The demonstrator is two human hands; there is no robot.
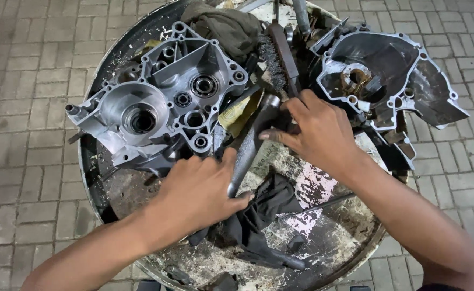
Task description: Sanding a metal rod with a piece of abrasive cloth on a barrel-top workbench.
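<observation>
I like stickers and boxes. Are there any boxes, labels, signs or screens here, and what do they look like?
No screens, signs or readable labels show.
Yellowish crumpled wrapper or paper: wedged between the grey engine case and the metal rod, by the right hand; too crumpled to tell its kind.

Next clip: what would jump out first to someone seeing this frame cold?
Two bare-metal engine case halves dominate: the larger engine case half at upper left, showing bearings and bores, and a cover half at upper right, both on a round, paint-chipped drum top. Between them the left hand and right hand meet over a long grey metal tool, with a wire brush just above and a black rag below.
</observation>
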